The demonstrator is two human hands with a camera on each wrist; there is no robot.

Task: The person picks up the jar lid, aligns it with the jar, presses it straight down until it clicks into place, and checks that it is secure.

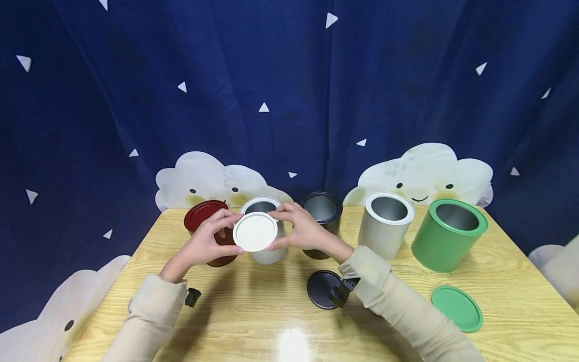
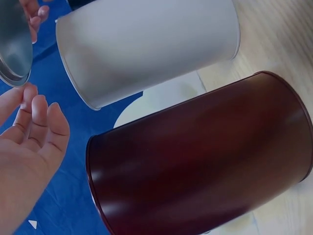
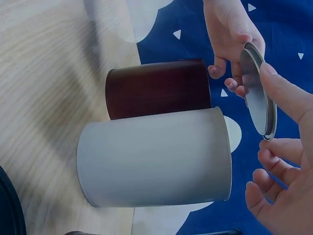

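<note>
Both hands hold a round white lid by its edges, raised close to the open white can in the head view. My left hand pinches its left edge between thumb and fingers. On the opposite edge, my right hand grips with thumb and fingertips. The right wrist view shows the lid's metallic underside facing the cans. Left of the white can stands a dark red can with its red lid on top. Part of the white can's rim is hidden behind the lid.
A black can, a second white can and a green can stand open to the right. A black lid and a green lid lie on the wooden table. Behind hangs a blue curtain.
</note>
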